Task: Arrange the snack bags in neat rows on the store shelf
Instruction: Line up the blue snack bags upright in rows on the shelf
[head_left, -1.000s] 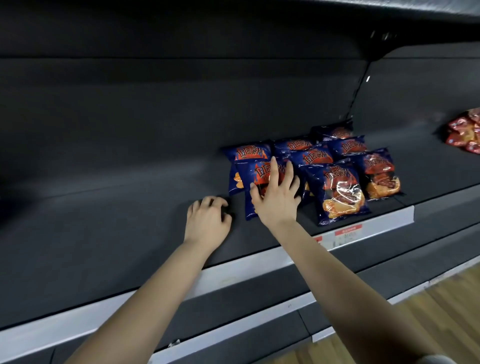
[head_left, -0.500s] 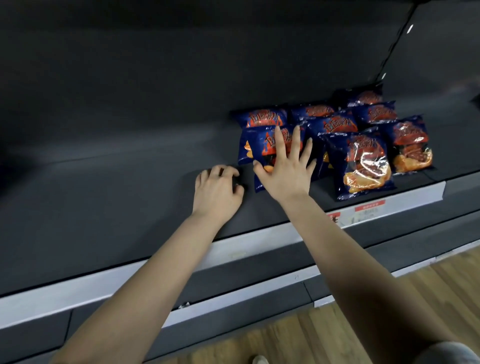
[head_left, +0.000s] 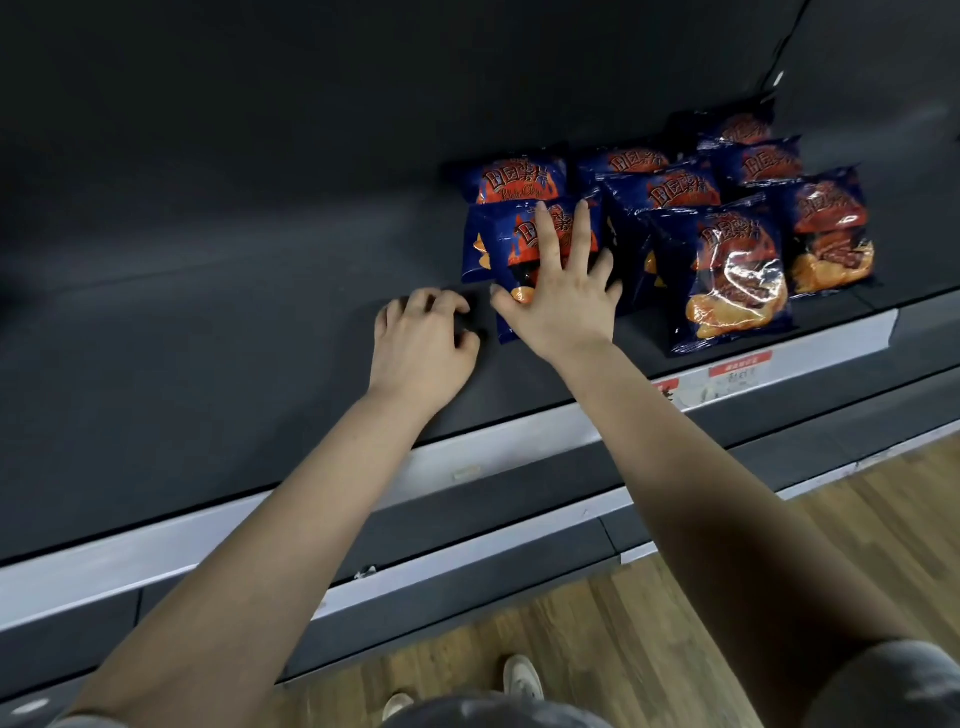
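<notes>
Several dark blue snack bags with orange print stand in three rows on the dark shelf (head_left: 208, 338). My right hand (head_left: 558, 293) lies flat with spread fingers on the front bag of the left row (head_left: 506, 244). Behind it stands another bag (head_left: 519, 179). The middle row's front bag (head_left: 727, 275) and the right row's front bag (head_left: 831, 228) stand further right. My left hand (head_left: 423, 345) rests on the shelf just left of the pressed bag, fingers curled, holding nothing that I can see.
A white price rail (head_left: 519, 447) with a red tag (head_left: 740, 371) runs along the shelf's front edge. A lower shelf edge (head_left: 467, 561) sits beneath. Wooden floor (head_left: 649, 623) and my shoes show below. The shelf's left part holds no bags.
The view has tilted down and shifted, so the bags sit higher and further right in frame. Both hands keep roughly the same places relative to the front left bag.
</notes>
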